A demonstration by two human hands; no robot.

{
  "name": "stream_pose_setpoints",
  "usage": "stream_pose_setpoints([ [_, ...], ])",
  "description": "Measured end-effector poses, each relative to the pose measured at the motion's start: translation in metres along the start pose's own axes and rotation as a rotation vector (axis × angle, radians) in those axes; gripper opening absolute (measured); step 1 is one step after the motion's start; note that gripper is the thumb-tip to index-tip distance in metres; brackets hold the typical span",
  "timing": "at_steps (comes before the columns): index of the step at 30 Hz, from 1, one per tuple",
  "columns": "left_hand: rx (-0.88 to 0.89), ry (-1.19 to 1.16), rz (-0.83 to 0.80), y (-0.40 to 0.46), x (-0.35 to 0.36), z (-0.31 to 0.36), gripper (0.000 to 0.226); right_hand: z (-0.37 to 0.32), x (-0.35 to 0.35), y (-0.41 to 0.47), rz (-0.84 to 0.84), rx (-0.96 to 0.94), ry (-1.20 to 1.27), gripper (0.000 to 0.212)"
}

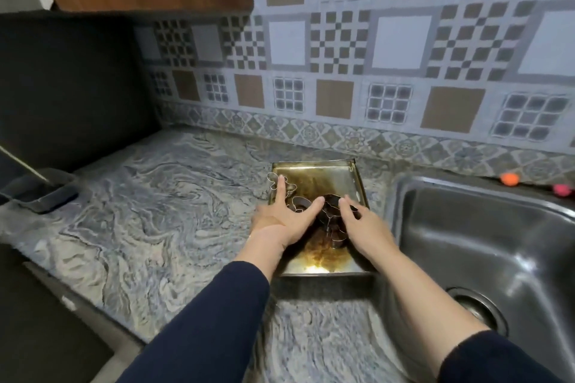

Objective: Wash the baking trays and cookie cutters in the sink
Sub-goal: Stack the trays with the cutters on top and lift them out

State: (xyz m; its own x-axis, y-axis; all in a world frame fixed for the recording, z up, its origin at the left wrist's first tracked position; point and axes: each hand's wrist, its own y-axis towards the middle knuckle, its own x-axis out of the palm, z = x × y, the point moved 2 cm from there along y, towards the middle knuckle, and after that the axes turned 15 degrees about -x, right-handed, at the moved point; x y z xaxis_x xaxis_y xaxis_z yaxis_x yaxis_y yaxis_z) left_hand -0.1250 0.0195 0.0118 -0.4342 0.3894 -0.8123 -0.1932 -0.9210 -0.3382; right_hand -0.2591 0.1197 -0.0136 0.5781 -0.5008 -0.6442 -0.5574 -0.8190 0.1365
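A greasy, brown-stained metal baking tray (336,177) lies on the marbled counter just left of the steel sink (485,227). Several thin metal cookie cutters (334,227) lie in the tray, one (271,180) overhanging its far left rim. My left hand (286,221) reaches over the tray's left side with fingers spread straight, the forefinger touching the overhanging cutter. My right hand (364,224) hovers over the tray's right side, fingers extended onto the cutters in the middle. Neither hand grips anything that I can see.
The sink drain (479,309) is at lower right. An orange ball (509,179) and a pink one (562,190) sit behind the sink. A dark object (43,193) sits at the counter's left end. Patterned tiles (373,71) back the counter (174,211).
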Motion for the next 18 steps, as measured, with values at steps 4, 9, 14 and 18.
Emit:
stream_pose_setpoints([
  [4, 0.029, 0.064, -0.053, 0.044, 0.01, 0.04, 0.105, 0.022, -0.005, 0.051, 0.024, 0.072, -0.056, 0.063],
  [9, 0.092, 0.122, -0.138, 0.102, 0.019, 0.092, 0.101, 0.043, -0.014, 0.108, 0.075, 0.182, -0.13, 0.062],
  [14, 0.21, 0.191, -0.197, 0.157, 0.029, 0.139, 0.098, 0.063, -0.018, 0.16, 0.099, 0.285, -0.166, 0.061],
  [18, 0.235, 0.259, -0.24, 0.181, 0.041, 0.162, 0.096, 0.078, -0.019, 0.184, 0.095, 0.358, -0.189, 0.061],
])
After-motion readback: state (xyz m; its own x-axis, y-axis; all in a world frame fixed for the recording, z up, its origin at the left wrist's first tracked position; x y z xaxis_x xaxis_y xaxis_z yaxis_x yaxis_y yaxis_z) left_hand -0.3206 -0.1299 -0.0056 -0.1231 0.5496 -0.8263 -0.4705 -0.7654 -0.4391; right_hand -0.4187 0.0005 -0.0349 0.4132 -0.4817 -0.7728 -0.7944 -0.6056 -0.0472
